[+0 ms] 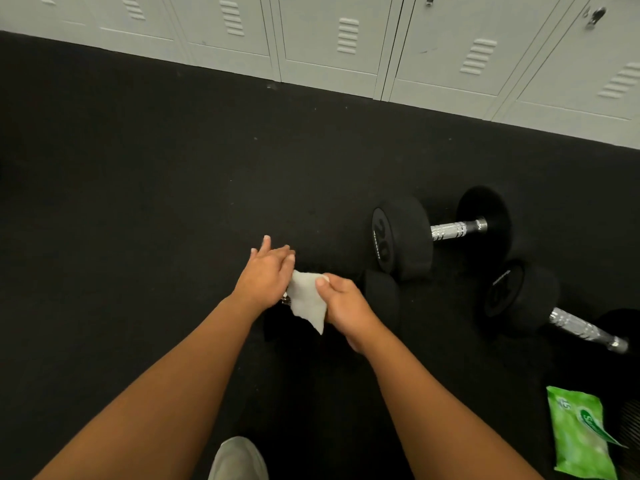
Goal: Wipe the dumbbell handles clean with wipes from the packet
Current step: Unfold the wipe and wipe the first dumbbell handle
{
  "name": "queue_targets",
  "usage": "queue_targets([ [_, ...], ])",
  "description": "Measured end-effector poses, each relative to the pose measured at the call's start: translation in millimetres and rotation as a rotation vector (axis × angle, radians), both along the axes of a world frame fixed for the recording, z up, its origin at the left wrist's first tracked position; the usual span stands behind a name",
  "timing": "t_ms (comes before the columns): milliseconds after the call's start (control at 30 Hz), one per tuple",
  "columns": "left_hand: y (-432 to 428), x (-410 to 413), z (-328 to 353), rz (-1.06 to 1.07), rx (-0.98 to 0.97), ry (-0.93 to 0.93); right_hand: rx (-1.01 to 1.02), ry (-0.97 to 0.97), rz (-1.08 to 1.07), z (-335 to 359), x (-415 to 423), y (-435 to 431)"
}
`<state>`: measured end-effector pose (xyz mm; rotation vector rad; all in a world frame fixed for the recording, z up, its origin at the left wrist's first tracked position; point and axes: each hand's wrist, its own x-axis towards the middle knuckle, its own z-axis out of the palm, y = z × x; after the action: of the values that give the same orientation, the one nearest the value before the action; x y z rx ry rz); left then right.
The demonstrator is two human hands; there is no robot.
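Observation:
A black dumbbell [381,296] lies on the dark floor under my hands, its handle almost wholly hidden. My right hand [343,303] grips a white wipe [306,299] wrapped over that handle, thumb on top. My left hand [266,271] rests with straight fingers on the dumbbell's left head, which is hard to tell from the floor. Two more black dumbbells lie to the right: one marked 20 [403,237] with a bare chrome handle [453,231], and another [519,296] nearer me. The green wipes packet [578,434] lies at the lower right, its flap lifted.
A row of pale grey lockers [332,46] runs along the far edge of the black rubber floor [138,202]. My grey shoe [237,460] shows at the bottom edge. A dark ribbed object [628,424] sits beside the packet at the right edge.

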<state>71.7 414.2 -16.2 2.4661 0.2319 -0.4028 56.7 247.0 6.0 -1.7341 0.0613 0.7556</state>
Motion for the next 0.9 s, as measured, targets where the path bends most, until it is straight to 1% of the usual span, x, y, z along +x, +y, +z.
queue_targets([
  [67,-10,2,10,0.173,-0.295,-0.015,0.145,0.145,-0.087,14,7,-8],
  [133,-20,5,24,0.298,-0.551,0.055,0.225,0.225,-0.14,24,14,-16],
  [233,-28,7,37,0.372,-0.877,0.239,0.292,0.271,-0.211,31,20,-26],
  [300,-29,6,41,0.359,-0.995,0.324,0.323,0.291,-0.243,31,24,-32],
  [367,-29,5,42,0.32,-1.062,0.37,0.366,0.326,-0.287,31,26,-37],
  [467,-28,6,40,0.278,-1.071,0.373,0.427,0.348,-0.293,33,28,-43],
  [633,-29,7,37,0.268,-1.103,0.375,0.302,0.261,-0.214,35,31,-54],
  [800,-32,9,29,0.334,-1.123,0.321,0.345,0.246,-0.251,29,31,-61],
  [900,-37,11,25,0.416,-1.173,0.331,0.375,0.229,-0.218,29,29,-66],
])
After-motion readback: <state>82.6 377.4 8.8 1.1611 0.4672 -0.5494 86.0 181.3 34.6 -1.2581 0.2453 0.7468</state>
